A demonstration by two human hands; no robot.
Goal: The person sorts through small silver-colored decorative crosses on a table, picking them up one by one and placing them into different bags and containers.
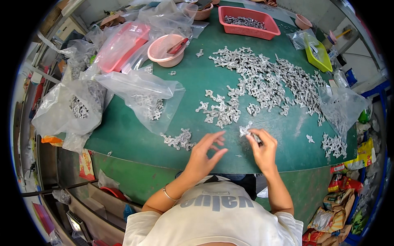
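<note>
Silvery part: a small grey metal cross-shaped fitting [246,130] sits pinched at the right hand's fingertips, just above the near edge of the round green table [123,135].
Right hand: the right hand [262,149] has its fingers pressed together on the fitting.
Left hand: the left hand [205,153] hovers beside it, fingers spread, holding nothing.
Nearby: a small cluster of like fittings [179,139] lies left of the hands; a wide scattered heap of fittings [266,82] lies beyond.
Farther: a clear plastic bag [143,96] holds more fittings; a red plastic tray [246,22] stands at the far edge.

Bare green table [135,135] lies open left of the left hand [204,155]; a heap of metal parts [266,82] blocks the way ahead.
</note>
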